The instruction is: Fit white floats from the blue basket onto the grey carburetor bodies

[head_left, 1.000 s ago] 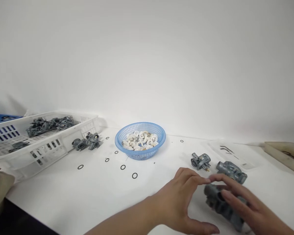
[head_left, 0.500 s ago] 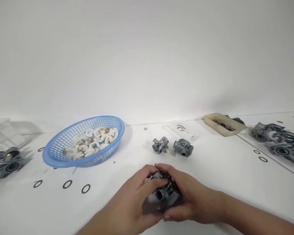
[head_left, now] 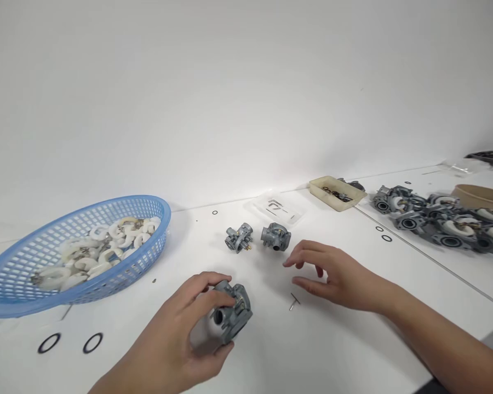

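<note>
My left hand [head_left: 176, 339] grips a grey metal carburetor body [head_left: 232, 312], held just above the white table near its front edge. My right hand [head_left: 332, 273] hovers to the right of it, fingers loosely spread and holding nothing. A small metal pin [head_left: 293, 301] lies on the table just below the right hand's fingers. Two more grey carburetor bodies [head_left: 239, 238] [head_left: 275, 236] stand side by side on the table behind both hands.
A blue mesh basket [head_left: 20, 295] of white curved parts sits at the left. Black O-rings [head_left: 92, 342] lie in front of it. A beige tray [head_left: 337, 192], a clear bag of pins [head_left: 277, 208], a row of assembled carburetors [head_left: 435, 221] and a brown bowl [head_left: 482, 196] stand at the right.
My right hand has let go of the carburetor body and moved right, opening. My left hand keeps hold of the body. The view has swung right, so the basket sits further left.
</note>
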`<state>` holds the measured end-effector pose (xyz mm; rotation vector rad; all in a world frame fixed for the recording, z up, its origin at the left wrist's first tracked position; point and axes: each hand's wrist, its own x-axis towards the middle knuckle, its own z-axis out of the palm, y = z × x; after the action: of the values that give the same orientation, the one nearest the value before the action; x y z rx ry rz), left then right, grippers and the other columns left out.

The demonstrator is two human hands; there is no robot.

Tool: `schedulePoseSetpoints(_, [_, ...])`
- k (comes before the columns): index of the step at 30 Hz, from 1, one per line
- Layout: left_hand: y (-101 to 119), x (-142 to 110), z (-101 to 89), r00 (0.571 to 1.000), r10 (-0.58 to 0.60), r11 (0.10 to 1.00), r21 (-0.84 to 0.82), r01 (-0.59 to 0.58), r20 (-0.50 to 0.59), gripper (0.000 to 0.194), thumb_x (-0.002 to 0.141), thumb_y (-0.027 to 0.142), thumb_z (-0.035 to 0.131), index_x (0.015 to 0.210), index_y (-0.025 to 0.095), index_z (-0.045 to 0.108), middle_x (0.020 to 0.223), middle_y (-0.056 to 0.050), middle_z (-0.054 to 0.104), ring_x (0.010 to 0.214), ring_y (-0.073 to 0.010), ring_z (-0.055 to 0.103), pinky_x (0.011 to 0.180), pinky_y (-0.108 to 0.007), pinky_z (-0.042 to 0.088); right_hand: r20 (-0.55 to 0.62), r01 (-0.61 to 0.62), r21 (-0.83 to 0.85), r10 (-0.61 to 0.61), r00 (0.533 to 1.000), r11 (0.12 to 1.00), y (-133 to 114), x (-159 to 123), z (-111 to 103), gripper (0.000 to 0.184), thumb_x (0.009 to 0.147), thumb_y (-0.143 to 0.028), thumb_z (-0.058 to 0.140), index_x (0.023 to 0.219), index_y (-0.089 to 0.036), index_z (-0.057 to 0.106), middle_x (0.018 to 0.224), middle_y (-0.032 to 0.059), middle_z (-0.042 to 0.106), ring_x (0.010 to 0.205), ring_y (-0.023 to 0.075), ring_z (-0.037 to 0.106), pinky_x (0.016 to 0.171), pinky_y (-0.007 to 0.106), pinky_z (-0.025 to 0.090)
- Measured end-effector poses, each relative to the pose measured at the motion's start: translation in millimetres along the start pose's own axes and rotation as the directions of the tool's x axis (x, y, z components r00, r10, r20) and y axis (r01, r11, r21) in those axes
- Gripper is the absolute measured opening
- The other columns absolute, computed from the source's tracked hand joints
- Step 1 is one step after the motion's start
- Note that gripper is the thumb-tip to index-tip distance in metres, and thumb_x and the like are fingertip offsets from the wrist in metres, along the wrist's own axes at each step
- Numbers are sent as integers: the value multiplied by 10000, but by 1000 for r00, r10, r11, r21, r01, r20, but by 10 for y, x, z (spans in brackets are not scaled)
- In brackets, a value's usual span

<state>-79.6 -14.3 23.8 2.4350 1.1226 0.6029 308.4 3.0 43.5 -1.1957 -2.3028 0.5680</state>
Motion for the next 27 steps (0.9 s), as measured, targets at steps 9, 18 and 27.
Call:
schedulePoseSetpoints(9, [1, 50, -12, 997, 64, 985, 162, -57, -38, 386, 874, 291, 771, 1246, 349, 687, 1583, -59, 638, 1377, -330, 714, 960, -390, 707, -19, 122, -229, -130, 991, 966, -18, -600, 336, 522, 1141, -360, 675, 1658, -343, 605, 1445, 156, 657, 1220, 314, 712, 995, 480, 669])
schedulePoseSetpoints(18, [38, 60, -34, 999, 33, 988, 151, -29, -23, 382, 862, 275, 754, 1231, 326, 670, 1590, -68, 637, 1417, -330, 694, 1033, -401, 678, -27, 138, -315, -154, 988, 939, -70, -604, 309, 459, 1143, -411, 654, 1591, -312, 677, 1379, 153, 678, 1170, 317, 715, 955, 469, 672])
schedulePoseSetpoints(27, [45, 77, -42, 999, 42, 986, 160, -36, -31, 365, 856, 288, 766, 1206, 315, 667, 1552, -70, 674, 1405, -346, 698, 957, -369, 682, -22, 41, -309, -51, 998, 950, -89, -690, 300, 514, 1155, -389, 634, 1659, -299, 588, 1471, 157, 644, 1248, 327, 686, 1033, 513, 675])
